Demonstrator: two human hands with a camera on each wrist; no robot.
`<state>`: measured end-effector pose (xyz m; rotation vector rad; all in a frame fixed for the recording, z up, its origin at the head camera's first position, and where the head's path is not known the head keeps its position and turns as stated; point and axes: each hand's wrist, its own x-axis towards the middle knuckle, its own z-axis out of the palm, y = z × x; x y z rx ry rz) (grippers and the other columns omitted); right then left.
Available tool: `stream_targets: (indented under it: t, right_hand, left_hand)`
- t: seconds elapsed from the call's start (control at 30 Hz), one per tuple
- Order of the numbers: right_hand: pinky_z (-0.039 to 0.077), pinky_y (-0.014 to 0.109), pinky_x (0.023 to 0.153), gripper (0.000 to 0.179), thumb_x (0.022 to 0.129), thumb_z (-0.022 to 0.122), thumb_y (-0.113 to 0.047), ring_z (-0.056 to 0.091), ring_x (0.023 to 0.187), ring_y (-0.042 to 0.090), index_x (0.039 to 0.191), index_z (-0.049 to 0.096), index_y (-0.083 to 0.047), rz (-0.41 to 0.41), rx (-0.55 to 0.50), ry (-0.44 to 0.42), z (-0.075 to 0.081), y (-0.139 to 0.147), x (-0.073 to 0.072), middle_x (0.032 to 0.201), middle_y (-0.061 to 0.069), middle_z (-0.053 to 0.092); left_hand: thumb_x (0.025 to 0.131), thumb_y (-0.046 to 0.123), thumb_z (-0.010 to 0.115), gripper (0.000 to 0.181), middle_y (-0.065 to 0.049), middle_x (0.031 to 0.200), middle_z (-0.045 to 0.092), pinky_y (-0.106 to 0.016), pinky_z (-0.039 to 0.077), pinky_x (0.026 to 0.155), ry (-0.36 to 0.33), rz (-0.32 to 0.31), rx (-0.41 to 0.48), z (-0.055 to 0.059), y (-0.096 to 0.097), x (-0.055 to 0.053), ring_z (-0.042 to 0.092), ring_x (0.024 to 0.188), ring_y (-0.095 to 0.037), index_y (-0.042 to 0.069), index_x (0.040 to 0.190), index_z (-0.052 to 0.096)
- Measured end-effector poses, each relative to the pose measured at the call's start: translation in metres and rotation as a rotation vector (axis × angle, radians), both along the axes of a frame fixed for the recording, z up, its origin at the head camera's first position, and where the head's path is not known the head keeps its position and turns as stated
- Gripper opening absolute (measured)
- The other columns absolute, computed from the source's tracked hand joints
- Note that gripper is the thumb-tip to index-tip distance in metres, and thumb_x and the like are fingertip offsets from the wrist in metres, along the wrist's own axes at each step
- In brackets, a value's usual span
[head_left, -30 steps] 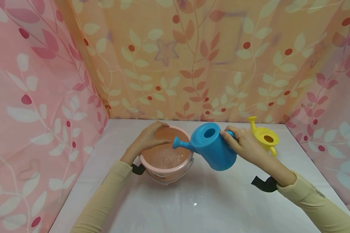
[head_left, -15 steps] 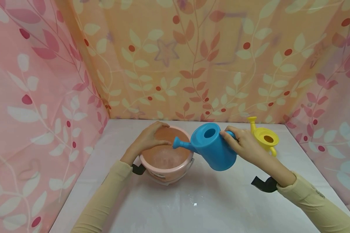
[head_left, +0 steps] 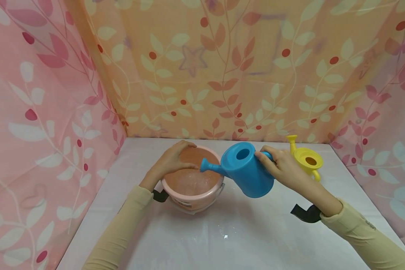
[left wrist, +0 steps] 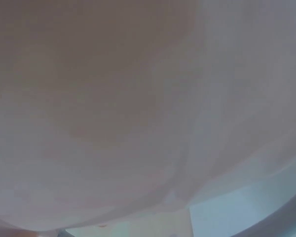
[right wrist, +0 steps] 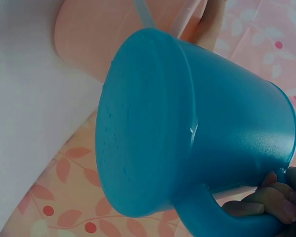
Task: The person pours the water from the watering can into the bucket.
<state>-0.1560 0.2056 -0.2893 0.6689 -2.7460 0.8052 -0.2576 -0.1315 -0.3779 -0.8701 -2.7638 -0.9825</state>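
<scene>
A pink bucket (head_left: pixel 192 199) with a grey-white wire handle stands left of centre, with water (head_left: pixel 192 183) inside. My left hand (head_left: pixel 171 162) holds its left rim, thumb stretched over the opening and fingers along the far side. In the left wrist view a blurred pale surface fills nearly everything. My right hand (head_left: pixel 281 165) grips the handle of a blue watering can (head_left: pixel 251 176), tilted so its spout lies over the bucket's right rim. The right wrist view has the can's base toward me, with small drops on it, and fingers (right wrist: pixel 274 202) curled round the handle.
Behind my right hand, a yellow watering can (head_left: pixel 308 159) stands at the back right of the white table (head_left: pixel 256 240). Wet drops (head_left: pixel 225 236) lie in front of the bucket. Patterned cloth walls (head_left: pixel 222 75) enclose the back and sides.
Ripples and splashes in the bucket's water have faded, leaving a calmer surface. Both hands, the bucket and the blue can keep about the same places.
</scene>
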Motion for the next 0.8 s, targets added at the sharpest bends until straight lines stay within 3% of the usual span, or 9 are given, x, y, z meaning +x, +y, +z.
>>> stream_targets:
  t: [0.8]
  right_hand:
    - [0.055, 0.050, 0.068, 0.026, 0.097, 0.049, -0.029, 0.064, 0.070, 0.020, 0.086, 0.056, -0.007, 0.004, 0.015, 0.010, 0.0013, 0.0007, -0.0004, 0.074, 0.004, 0.063]
  left_hand:
    - [0.066, 0.049, 0.079, 0.072, 0.000, 0.125, 0.054, -0.043, 0.040, 0.101, 0.013, 0.000, -0.024, 0.0034, 0.0012, 0.0018, 0.047, 0.121, -0.021, 0.017, 0.125, 0.052]
